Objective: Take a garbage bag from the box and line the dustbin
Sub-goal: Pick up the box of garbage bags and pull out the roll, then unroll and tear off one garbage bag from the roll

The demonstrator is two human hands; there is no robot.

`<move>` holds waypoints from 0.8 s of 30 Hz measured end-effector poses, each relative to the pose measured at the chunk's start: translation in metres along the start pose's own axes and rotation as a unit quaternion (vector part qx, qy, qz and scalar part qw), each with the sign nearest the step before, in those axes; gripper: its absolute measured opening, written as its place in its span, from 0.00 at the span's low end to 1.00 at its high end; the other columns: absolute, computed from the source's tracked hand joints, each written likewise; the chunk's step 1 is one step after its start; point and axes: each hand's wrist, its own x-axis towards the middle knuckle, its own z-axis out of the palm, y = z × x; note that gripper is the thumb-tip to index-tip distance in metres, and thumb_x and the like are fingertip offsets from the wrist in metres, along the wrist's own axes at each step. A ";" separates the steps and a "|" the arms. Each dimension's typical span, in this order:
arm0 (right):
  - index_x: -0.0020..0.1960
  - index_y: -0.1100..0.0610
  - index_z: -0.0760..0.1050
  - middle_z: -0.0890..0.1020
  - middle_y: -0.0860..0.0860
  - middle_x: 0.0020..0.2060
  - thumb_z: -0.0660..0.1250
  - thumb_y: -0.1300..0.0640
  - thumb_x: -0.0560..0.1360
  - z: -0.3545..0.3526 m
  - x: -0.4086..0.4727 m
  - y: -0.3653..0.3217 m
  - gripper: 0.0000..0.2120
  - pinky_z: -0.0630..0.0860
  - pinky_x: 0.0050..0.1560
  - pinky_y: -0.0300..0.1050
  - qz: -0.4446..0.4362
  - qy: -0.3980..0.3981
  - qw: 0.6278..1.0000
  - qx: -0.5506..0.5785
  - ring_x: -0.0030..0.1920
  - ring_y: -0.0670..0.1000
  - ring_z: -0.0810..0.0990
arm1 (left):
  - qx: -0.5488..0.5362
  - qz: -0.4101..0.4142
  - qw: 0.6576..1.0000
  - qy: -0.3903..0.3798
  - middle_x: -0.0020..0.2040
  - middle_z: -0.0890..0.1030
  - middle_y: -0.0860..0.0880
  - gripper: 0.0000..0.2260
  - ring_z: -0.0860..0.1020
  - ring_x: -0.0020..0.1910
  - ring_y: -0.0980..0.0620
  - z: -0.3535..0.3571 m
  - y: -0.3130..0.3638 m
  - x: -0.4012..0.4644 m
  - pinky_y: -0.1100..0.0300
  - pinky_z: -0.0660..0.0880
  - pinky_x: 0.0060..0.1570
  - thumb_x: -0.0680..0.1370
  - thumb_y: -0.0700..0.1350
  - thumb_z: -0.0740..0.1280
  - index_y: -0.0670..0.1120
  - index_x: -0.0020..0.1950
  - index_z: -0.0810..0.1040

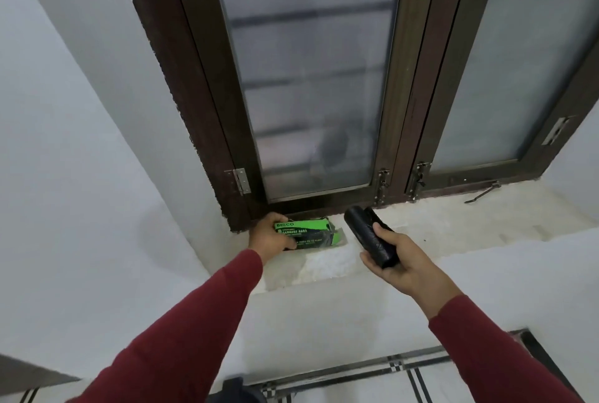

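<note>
Garbage-bag roll: light, soft, slippery film; I grip it mid-length in my right hand above the sill's front edge. Left hand grasps the box at the sill's left corner.

My two arms are covered in long sleeves of plain dark red, a soft knit-looking fabric with no pattern, print or logo that I can see. My left sleeve ends in a snug cuff right at the wrist, and my right sleeve does the same. My left hand and right hand are bare, without gloves, rings or a watch.
</note>
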 end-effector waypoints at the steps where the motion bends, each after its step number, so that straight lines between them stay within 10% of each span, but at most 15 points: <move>1: 0.61 0.62 0.77 0.81 0.61 0.55 0.75 0.58 0.75 0.003 -0.001 0.003 0.18 0.84 0.50 0.53 0.011 -0.009 1.000 0.003 0.55 0.59 0.81 | 0.051 0.007 0.999 0.016 0.64 0.79 0.45 0.26 0.77 0.58 0.47 0.004 -0.005 0.001 0.51 0.79 0.59 0.67 0.37 0.79 0.54 0.60 0.77; 4: 0.61 0.63 0.78 0.83 0.61 0.50 0.75 0.58 0.75 0.018 -0.005 0.014 0.17 0.80 0.52 0.48 0.029 -0.020 0.999 -0.005 0.51 0.57 0.81 | 0.185 0.062 0.974 0.117 0.67 0.73 0.50 0.25 0.68 0.66 0.43 0.015 -0.007 -0.008 0.48 0.69 0.66 0.71 0.45 0.77 0.55 0.66 0.75; 6: 0.60 0.63 0.78 0.83 0.59 0.49 0.75 0.58 0.75 0.032 -0.005 0.023 0.16 0.79 0.47 0.47 0.011 -0.005 1.000 -0.029 0.47 0.55 0.81 | 0.090 0.115 0.976 0.163 0.61 0.76 0.51 0.18 0.72 0.63 0.45 0.027 0.003 -0.023 0.47 0.73 0.63 0.73 0.52 0.75 0.53 0.61 0.77; 11: 0.51 0.60 0.80 0.86 0.58 0.51 0.75 0.55 0.76 0.057 -0.005 0.040 0.10 0.82 0.50 0.51 -0.076 0.013 0.988 -0.134 0.51 0.56 0.84 | -0.295 -0.089 0.935 -0.174 0.56 0.86 0.47 0.20 0.83 0.59 0.44 0.045 0.044 -0.063 0.43 0.79 0.61 0.76 0.65 0.70 0.53 0.59 0.81; 20: 0.48 0.43 0.72 0.84 0.56 0.48 0.67 0.65 0.77 0.060 -0.007 0.026 0.15 0.83 0.50 0.57 -0.206 0.100 0.932 -0.282 0.49 0.60 0.84 | -0.453 -0.167 0.862 -0.156 0.59 0.85 0.40 0.26 0.83 0.54 0.41 0.024 0.028 -0.058 0.51 0.81 0.47 0.72 0.60 0.74 0.47 0.64 0.81; 24: 0.42 0.48 0.84 0.84 0.43 0.43 0.57 0.69 0.74 0.060 -0.018 0.024 0.21 0.78 0.50 0.48 -0.282 0.151 0.866 -0.384 0.52 0.55 0.81 | -0.432 -0.157 0.873 -0.165 0.57 0.86 0.40 0.23 0.84 0.51 0.41 0.018 0.023 -0.060 0.51 0.83 0.43 0.72 0.51 0.75 0.45 0.64 0.81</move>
